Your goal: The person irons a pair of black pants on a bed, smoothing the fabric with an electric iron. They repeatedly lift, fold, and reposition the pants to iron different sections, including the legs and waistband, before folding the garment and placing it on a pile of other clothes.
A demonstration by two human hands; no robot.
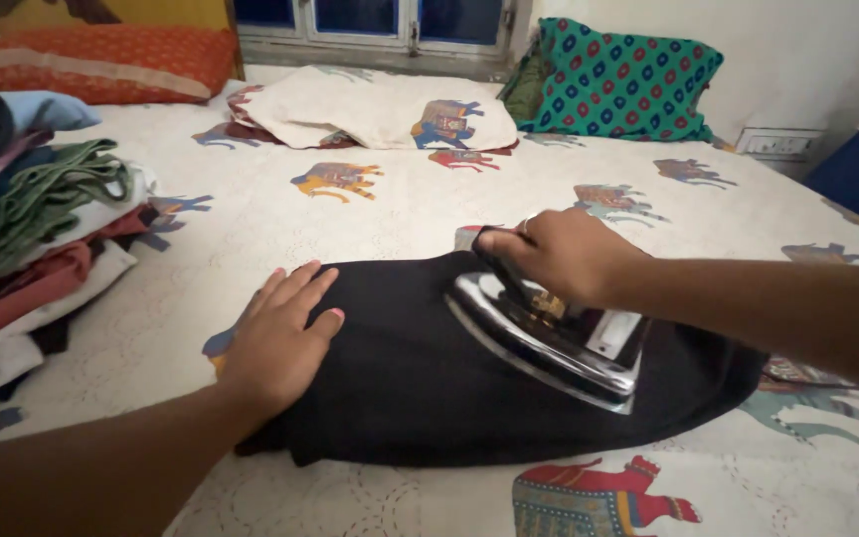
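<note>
nearest the camera, the left hand (280, 343) lies flat with open fingers on the left end of the black cloth (400, 398), which is spread on the printed bedsheet (370, 209). the right hand (559, 254) is closed around the handle of the metal iron (549, 343), which stands on the cloth's right half. the cloth looks soft and light (it probably slips and wrinkles easily), while the iron seems heavy and rigid, best taken only by its handle.

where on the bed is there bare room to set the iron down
Bare sheet lies between the black cloth and the folded cover, also right, below the green pillow. The clothes pile crowds the left.
</note>
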